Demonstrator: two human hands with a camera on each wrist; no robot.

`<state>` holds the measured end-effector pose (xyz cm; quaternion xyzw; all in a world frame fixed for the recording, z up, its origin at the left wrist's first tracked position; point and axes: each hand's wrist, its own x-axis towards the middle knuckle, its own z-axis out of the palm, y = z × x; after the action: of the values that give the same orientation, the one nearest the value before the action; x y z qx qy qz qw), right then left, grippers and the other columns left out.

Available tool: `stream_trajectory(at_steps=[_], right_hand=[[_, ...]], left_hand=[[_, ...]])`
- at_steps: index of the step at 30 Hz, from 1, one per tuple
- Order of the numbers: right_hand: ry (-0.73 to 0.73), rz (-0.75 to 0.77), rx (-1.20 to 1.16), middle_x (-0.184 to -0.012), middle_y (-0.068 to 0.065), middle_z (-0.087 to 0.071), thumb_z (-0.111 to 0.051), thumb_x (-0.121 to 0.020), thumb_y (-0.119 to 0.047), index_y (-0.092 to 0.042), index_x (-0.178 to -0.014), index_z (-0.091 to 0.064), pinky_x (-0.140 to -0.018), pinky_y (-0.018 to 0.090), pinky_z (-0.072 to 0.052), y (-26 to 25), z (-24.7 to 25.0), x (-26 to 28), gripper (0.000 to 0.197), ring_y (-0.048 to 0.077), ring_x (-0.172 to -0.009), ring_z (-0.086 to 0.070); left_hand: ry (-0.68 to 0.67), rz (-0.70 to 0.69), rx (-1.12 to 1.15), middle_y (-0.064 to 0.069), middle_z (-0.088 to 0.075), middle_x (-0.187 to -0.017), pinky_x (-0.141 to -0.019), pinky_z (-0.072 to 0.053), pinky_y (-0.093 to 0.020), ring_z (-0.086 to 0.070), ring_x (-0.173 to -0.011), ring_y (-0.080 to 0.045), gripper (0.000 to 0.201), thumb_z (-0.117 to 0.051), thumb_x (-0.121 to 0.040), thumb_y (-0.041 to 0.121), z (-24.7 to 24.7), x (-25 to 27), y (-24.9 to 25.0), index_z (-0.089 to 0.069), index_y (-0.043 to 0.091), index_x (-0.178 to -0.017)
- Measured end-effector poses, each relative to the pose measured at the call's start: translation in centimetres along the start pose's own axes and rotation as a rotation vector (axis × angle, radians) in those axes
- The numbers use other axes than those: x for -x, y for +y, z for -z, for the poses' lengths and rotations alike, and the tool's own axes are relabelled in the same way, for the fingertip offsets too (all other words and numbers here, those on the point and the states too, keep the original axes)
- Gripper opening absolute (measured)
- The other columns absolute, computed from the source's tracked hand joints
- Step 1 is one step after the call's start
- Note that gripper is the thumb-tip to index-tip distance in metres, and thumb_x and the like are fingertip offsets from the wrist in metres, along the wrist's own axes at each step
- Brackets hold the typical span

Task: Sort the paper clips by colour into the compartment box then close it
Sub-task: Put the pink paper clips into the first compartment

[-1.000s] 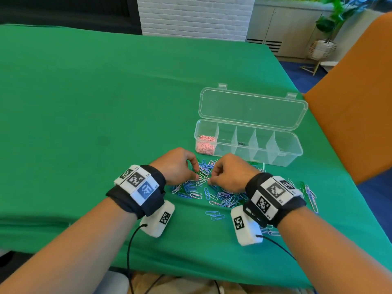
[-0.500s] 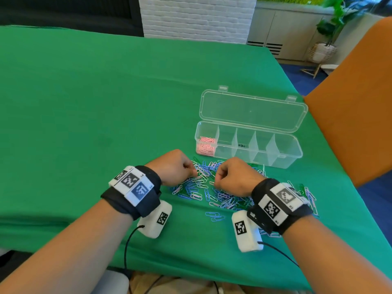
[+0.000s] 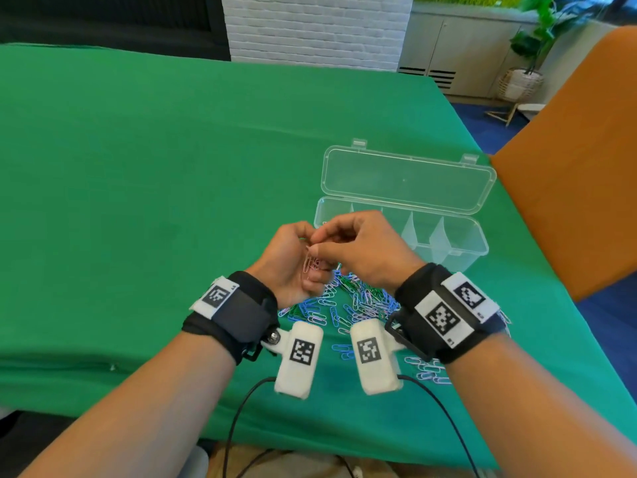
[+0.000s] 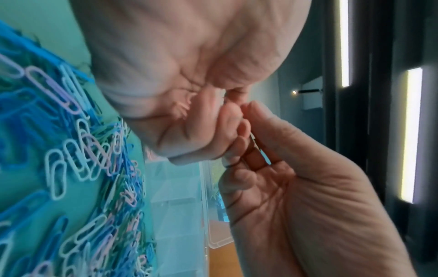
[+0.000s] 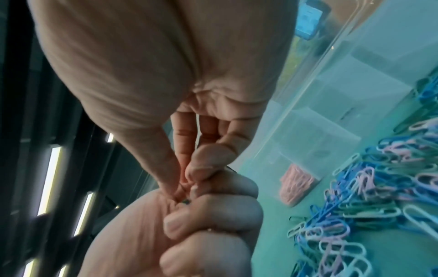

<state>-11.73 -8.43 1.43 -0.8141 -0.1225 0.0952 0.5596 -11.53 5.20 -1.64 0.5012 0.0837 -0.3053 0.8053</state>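
Note:
My left hand (image 3: 307, 257) is raised above the pile with its palm turned inward, and its curled fingers hold a few pink paper clips (image 3: 309, 265). My right hand (image 3: 315, 241) meets it, pinching a clip between thumb and forefinger at that bundle; the clip's colour is hidden. Under both hands a pile of blue, green, white and pink clips (image 3: 348, 305) lies on the green cloth. Behind them stands the clear compartment box (image 3: 458, 243) with its lid (image 3: 406, 181) open and laid back. In the right wrist view, pink clips (image 5: 296, 184) fill the box's left end compartment.
An orange chair back (image 3: 568, 167) rises just right of the box. A few stray clips (image 3: 429, 372) lie near the table's front edge, under my right wrist. Camera cables hang off that edge. Wide green cloth (image 3: 138, 201) stretches to the left and back.
Both hands have lifted off the pile and come together in front of the box. The left hand has turned its palm inward and now shows pink clips in it.

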Motion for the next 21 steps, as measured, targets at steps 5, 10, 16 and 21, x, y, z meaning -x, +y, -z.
stream_trajectory(at_steps=[5,10,16,21], right_hand=[[0.108,-0.074,0.109,-0.068,0.003,-0.065,-0.071,-0.089,-0.010,-0.003,-0.090,-0.071,-0.047,0.017,-0.046,2.0,1.9,-0.8,0.008,0.001,-0.050,-0.056],[-0.120,-0.209,0.578,-0.080,-0.010,-0.063,-0.076,-0.084,-0.018,-0.020,-0.093,-0.071,-0.085,0.031,-0.054,5.8,1.6,-0.1,0.011,0.011,-0.079,-0.062],[-0.242,-0.211,0.742,-0.084,-0.006,-0.061,-0.083,-0.075,-0.024,-0.024,-0.100,-0.065,-0.077,0.029,-0.051,5.3,2.6,0.1,0.031,0.016,-0.080,-0.060],[-0.126,-0.231,0.629,-0.083,0.001,-0.065,-0.080,-0.080,-0.017,-0.019,-0.092,-0.068,-0.079,0.033,-0.055,6.1,3.6,-0.2,0.018,0.018,-0.077,-0.062]], left_hand=[[0.205,0.006,-0.027,0.002,-0.041,-0.055,-0.027,-0.018,-0.014,-0.032,-0.036,-0.006,0.029,-0.040,-0.099,0.022,1.0,-1.3,0.0,-0.047,0.014,-0.072],[0.438,-0.104,-0.608,0.008,-0.043,-0.067,-0.041,-0.033,-0.020,-0.040,-0.051,-0.007,0.021,-0.059,-0.096,0.028,0.9,-1.9,-0.1,-0.070,0.014,-0.086],[0.333,-0.184,-1.192,-0.006,-0.073,-0.100,-0.077,-0.042,-0.018,-0.065,-0.090,-0.009,0.004,-0.075,-0.086,0.020,0.0,-1.9,0.2,-0.076,0.017,-0.086],[0.310,-0.067,-1.506,-0.006,-0.067,-0.113,-0.071,-0.037,-0.023,-0.050,-0.075,-0.013,0.016,-0.080,-0.082,0.022,0.1,-1.6,0.3,-0.074,0.024,-0.096]])
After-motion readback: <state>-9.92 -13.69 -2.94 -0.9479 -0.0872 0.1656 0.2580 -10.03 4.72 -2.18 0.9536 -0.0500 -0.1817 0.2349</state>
